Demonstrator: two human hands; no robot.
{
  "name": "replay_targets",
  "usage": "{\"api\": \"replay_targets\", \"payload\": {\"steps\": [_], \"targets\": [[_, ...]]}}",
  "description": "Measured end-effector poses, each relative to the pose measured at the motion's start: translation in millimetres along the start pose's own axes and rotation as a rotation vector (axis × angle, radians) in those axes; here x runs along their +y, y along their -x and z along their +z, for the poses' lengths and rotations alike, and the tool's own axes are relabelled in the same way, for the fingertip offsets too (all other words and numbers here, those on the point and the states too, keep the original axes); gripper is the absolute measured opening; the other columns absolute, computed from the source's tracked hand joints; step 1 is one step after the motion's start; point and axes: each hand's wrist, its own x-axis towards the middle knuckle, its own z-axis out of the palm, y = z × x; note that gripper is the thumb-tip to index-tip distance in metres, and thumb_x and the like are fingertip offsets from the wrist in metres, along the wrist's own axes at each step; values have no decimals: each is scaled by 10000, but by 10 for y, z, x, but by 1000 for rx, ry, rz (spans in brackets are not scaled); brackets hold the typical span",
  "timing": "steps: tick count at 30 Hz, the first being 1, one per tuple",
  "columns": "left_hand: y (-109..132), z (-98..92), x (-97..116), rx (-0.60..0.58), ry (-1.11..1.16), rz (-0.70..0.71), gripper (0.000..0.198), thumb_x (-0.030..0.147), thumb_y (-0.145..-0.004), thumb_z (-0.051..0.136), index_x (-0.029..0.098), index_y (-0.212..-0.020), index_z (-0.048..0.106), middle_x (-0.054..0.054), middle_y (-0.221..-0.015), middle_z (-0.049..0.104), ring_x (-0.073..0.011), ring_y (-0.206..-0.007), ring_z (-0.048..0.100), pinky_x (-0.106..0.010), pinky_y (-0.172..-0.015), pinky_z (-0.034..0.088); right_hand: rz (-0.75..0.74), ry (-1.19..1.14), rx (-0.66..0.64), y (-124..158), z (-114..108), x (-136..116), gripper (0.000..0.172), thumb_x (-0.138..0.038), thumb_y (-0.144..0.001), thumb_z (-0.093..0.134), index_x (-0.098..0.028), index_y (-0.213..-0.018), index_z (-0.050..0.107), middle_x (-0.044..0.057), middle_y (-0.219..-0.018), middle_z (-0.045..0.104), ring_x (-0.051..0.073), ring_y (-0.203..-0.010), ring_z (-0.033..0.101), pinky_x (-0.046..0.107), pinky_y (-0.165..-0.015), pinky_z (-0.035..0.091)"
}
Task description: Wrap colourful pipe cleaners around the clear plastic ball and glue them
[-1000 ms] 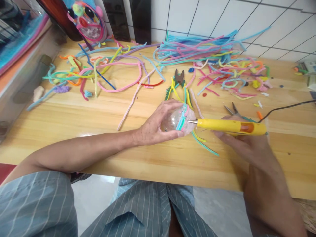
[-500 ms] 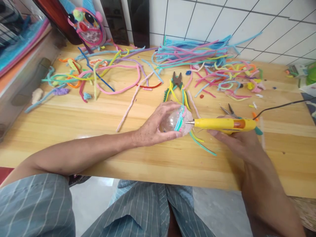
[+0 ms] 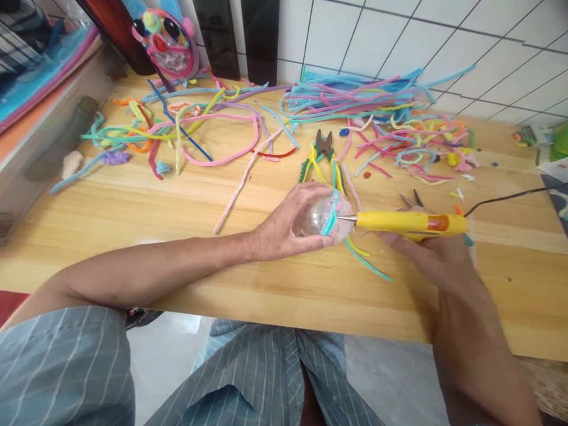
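My left hand (image 3: 284,228) is wrapped round a clear plastic ball (image 3: 316,219) that has pink and teal pipe cleaners running over it. My right hand (image 3: 426,254) grips a yellow glue gun (image 3: 410,223) from below, held level. The gun's metal tip touches the ball's right side at the pipe cleaners. Both hands hover just above the wooden table (image 3: 177,201). Loose teal and yellow pipe cleaner ends (image 3: 366,260) trail from under the ball.
Pliers (image 3: 323,144) lie behind the ball. Scissors (image 3: 410,200) rest past the gun. Piles of coloured pipe cleaners (image 3: 355,97) cover the back of the table. A decorated ball figure (image 3: 166,41) stands at the back left. The gun's black cord (image 3: 510,196) runs right.
Both hands keep their holds, with the gun tip staying at the ball. Only the view has shifted slightly.
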Motion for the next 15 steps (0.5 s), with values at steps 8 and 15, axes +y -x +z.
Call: {"api": "replay_targets", "payload": {"steps": [8, 15], "targets": [[-11, -10, 14, -8, -4, -2, 859, 543, -977, 877, 318, -1691, 454, -158, -1598, 619, -348, -1538, 596, -586, -1329, 504, 21, 41, -17, 51, 0, 6, 190, -406, -886, 896, -298, -845, 746, -37, -718, 674, 173, -615, 632, 286, -514, 569], [2, 2, -2, 1, 9, -17, 874, 555, -967, 886, 329, -1694, 458, -151, -1616, 616, -354, -1574, 568, -598, -1346, 480, 54, 93, -47, 58, -51, 50, 144, -387, -918, 853, -290, -854, 768, -23, -722, 688, 175, -613, 631, 293, -516, 540]]}}
